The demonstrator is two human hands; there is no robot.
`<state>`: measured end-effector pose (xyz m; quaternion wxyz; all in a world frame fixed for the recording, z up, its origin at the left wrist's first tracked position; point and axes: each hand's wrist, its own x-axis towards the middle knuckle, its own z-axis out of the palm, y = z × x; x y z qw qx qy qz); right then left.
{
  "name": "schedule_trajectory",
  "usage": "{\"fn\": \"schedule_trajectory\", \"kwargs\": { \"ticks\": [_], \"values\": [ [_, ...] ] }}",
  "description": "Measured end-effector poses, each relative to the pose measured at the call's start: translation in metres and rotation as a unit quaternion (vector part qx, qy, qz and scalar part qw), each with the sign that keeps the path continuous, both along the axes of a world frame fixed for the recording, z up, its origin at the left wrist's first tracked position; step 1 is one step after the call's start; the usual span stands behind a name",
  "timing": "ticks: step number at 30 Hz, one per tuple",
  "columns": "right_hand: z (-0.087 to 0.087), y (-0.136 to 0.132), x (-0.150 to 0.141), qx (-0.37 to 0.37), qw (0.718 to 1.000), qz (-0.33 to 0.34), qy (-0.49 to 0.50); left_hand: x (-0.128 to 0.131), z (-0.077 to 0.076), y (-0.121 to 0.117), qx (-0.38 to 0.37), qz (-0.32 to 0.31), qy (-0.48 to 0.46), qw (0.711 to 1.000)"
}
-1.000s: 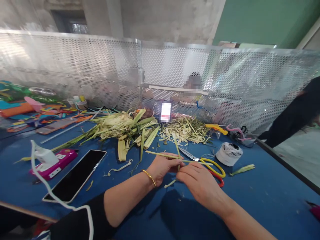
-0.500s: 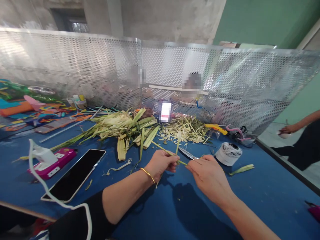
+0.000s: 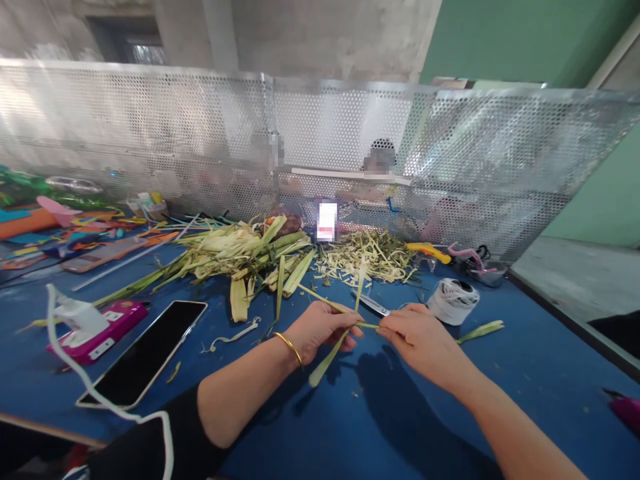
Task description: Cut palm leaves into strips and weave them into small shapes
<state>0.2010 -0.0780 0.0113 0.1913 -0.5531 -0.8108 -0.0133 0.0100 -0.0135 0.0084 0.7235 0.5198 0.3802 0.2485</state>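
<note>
My left hand (image 3: 323,327) and my right hand (image 3: 420,340) meet above the blue table (image 3: 380,420), both pinching thin green leaf strips (image 3: 330,350). One strip hangs down towards me from the left hand. Another runs up and away past the fingers. A gold bangle (image 3: 289,345) sits on my left wrist. Scissors (image 3: 373,305) lie just behind the hands, their handles hidden by my right hand.
A pile of green and pale leaves (image 3: 245,253) and a heap of shredded strips (image 3: 370,257) lie behind. A spool of white string (image 3: 453,300) sits to the right, a phone (image 3: 145,353) and a pink box (image 3: 95,330) to the left. A perforated metal screen (image 3: 320,147) bounds the back.
Both hands have lifted off the table and moved slightly back with the strips. A long strip now hangs from the left hand. The person at the right has moved mostly out of view.
</note>
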Motion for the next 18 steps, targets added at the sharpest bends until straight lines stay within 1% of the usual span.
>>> {"fn": "schedule_trajectory", "kwargs": {
  "ticks": [1,3,5,7,9,11,13,14,16,18],
  "values": [
    [0.0,0.0,0.0,-0.007,0.999,-0.001,0.033,0.0,0.0,-0.001,0.0,-0.002,0.0,1.0],
    [-0.001,0.002,-0.001,-0.041,0.989,-0.02,0.141,0.001,0.0,-0.002,0.0,-0.01,-0.001,1.0],
    [-0.002,0.005,-0.003,-0.11,0.956,-0.052,0.266,0.001,0.0,-0.004,-0.002,-0.028,0.0,1.0],
    [-0.003,0.006,-0.004,-0.182,0.915,-0.072,0.353,0.001,0.002,-0.005,-0.005,-0.044,0.002,0.999],
    [-0.001,0.006,-0.003,-0.223,0.885,-0.086,0.399,0.001,0.002,-0.006,-0.005,-0.054,0.0,0.999],
    [0.003,0.005,0.0,-0.238,0.869,-0.093,0.423,0.001,0.002,-0.006,0.0,-0.056,-0.004,0.998],
    [0.008,0.003,0.005,-0.254,0.862,-0.09,0.428,0.002,0.001,-0.006,0.009,-0.058,-0.003,0.998],
    [0.01,0.002,0.007,-0.265,0.865,-0.08,0.42,0.002,0.0,-0.005,0.014,-0.055,0.0,0.998],
    [0.013,-0.001,0.007,-0.278,0.879,-0.061,0.382,0.003,-0.002,-0.005,0.022,-0.045,0.002,0.999],
    [0.011,-0.003,0.002,-0.285,0.896,-0.052,0.338,0.005,-0.005,-0.005,0.023,-0.027,-0.006,0.999]
  ]
}}
